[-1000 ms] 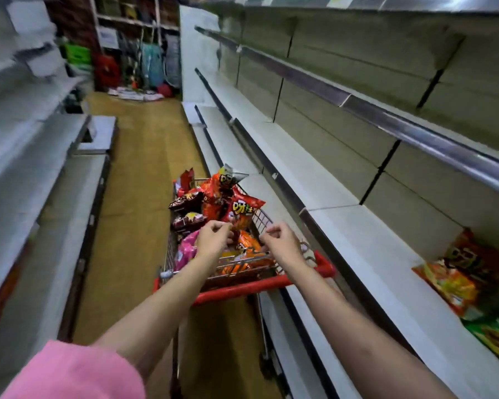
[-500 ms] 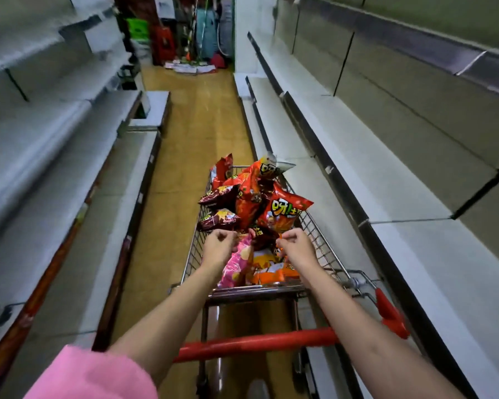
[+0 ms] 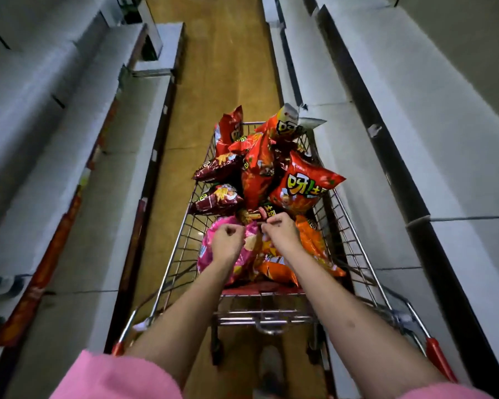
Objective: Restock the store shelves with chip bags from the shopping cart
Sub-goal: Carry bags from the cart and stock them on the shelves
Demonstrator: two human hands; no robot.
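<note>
A: What is staying hidden or hard to read here?

B: The palms of both hands are facing away. The left hand (image 3: 227, 243) is hovering over the pink bag (image 3: 236, 256) with its fingers curled in; I cannot tell whether it is touching the bag or holding anything. The right hand (image 3: 280, 231) is curling its fingers too, and its fingertips (image 3: 267, 226) seem to be pinching a small edge of a bag, though which bag is unclear. The red handle (image 3: 437, 354) of the cart (image 3: 355, 254) is mostly hiding behind the forearms, only its ends showing. A pink sleeve (image 3: 116, 378) is getting cut off by the bottom edge.

A: And where are the chips sitting?

B: The chip bags (image 3: 271, 180) are piling up in the cart's basket: red ones (image 3: 303, 188) standing high at the far end, dark maroon ones (image 3: 216, 197) on the left, orange ones (image 3: 311, 246) lying near the right hand.

A: How is the room around it looking?

B: The cart is standing on the brown floor (image 3: 222, 82) of the aisle, with the right shelves (image 3: 401, 116) just beside its wire wall and the left shelves (image 3: 69, 139) a little farther off. A strip of floor is running open ahead of the cart. A shoe (image 3: 271, 367) is showing blurred under the basket.
</note>
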